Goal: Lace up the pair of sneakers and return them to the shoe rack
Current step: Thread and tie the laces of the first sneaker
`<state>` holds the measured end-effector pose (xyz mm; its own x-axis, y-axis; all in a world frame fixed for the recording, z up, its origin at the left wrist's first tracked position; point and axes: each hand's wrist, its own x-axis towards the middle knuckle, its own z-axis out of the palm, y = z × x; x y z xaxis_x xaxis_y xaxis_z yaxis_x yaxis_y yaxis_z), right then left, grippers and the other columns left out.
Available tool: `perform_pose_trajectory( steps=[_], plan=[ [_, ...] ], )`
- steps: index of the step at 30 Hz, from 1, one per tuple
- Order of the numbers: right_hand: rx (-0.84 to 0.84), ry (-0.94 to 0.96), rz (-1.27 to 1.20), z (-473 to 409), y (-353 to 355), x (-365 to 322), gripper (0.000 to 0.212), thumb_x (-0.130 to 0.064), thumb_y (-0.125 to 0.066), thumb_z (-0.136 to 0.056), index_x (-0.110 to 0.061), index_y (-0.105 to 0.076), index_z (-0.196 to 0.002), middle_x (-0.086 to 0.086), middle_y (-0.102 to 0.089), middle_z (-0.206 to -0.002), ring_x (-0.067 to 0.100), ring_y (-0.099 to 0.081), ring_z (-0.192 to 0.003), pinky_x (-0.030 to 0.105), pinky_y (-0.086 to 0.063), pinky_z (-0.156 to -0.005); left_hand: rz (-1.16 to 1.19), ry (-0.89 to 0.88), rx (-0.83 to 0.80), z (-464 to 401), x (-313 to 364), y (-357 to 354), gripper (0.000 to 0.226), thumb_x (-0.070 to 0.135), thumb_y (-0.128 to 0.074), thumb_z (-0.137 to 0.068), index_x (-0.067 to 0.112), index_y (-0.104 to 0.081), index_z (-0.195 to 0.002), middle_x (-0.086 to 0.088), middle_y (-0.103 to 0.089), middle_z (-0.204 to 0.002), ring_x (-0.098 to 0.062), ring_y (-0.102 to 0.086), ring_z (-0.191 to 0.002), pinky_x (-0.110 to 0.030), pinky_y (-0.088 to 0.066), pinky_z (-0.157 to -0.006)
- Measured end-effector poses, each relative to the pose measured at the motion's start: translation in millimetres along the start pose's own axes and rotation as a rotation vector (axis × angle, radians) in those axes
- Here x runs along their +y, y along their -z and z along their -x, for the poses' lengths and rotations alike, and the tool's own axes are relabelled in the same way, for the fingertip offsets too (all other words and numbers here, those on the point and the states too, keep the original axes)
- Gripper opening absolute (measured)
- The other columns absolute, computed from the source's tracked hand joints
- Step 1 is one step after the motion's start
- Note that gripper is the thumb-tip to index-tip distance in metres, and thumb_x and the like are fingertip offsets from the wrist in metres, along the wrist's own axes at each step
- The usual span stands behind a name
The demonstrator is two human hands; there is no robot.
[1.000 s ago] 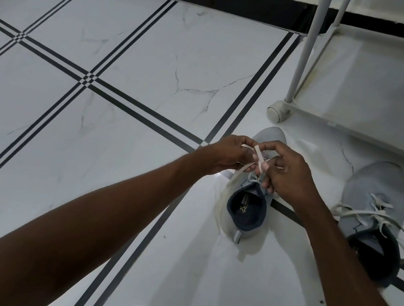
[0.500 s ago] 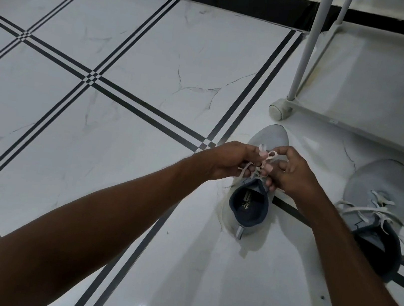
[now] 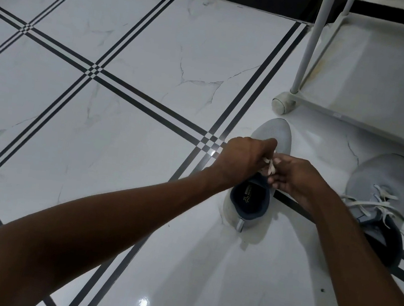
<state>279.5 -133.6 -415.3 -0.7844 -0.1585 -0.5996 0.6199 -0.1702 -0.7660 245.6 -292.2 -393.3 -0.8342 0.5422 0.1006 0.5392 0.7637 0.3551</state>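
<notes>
A grey sneaker [image 3: 274, 132] with a dark blue lining stands on the floor, toe pointing away from me. Its white lace [image 3: 346, 180] shows only as a small bunch between my hands. My left hand [image 3: 243, 156] and my right hand [image 3: 294, 177] meet over the sneaker's tongue, fingers curled and pinching that lace. The second grey sneaker [image 3: 382, 185] lies to the right, its white laces spread loosely across it. The white shoe rack [image 3: 379, 79] stands beyond both shoes at the upper right.
The floor is glossy white marble tile [image 3: 139, 38] with black stripe lines. The rack's upright post [image 3: 315, 38] and a round caster foot [image 3: 281, 104] sit just beyond the near sneaker's toe. A black skirting strip runs along the far wall.
Both hands have drawn down and closer together over the tongue. The lace loop that stood up between the fingers is now a tight small bunch.
</notes>
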Motion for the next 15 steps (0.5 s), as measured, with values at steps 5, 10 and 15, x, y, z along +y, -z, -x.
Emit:
perform_pose_trajectory(
  steps=[5,10,15],
  plan=[
    [0.046,0.007,0.067,-1,3,-3,0.019,-0.001,-0.055,-0.096,-0.007,-0.071,-0.105,0.011,-0.070,-0.074,0.013,-0.062,-0.056,0.018,-0.053,-0.052,0.282,0.166,0.007,2,3,0,0.007,0.020,-0.069,-0.076,0.015,-0.064,-0.079,0.009,-0.062,-0.065,-0.009,-0.058,-0.060,-0.024,-0.042,-0.056],
    [0.450,0.109,0.383,-9,14,7,0.004,-0.008,-0.074,-0.083,-0.012,-0.076,-0.083,0.010,-0.070,-0.063,0.012,-0.062,-0.044,0.021,-0.051,-0.049,0.411,0.335,-0.030,11,-17,8,0.012,0.000,-0.070,-0.078,0.007,-0.066,-0.069,0.007,-0.067,-0.060,0.004,-0.064,-0.053,-0.016,-0.047,-0.052],
    [0.657,0.189,0.695,-12,26,28,0.006,-0.018,-0.079,-0.076,-0.016,-0.079,-0.081,0.006,-0.076,-0.071,0.023,-0.072,-0.063,0.036,-0.061,-0.069,0.380,0.456,-0.236,40,-43,10,0.017,0.012,-0.078,-0.079,0.011,-0.066,-0.067,0.006,-0.069,-0.057,-0.005,-0.066,-0.051,-0.015,-0.047,-0.050]
  ],
)
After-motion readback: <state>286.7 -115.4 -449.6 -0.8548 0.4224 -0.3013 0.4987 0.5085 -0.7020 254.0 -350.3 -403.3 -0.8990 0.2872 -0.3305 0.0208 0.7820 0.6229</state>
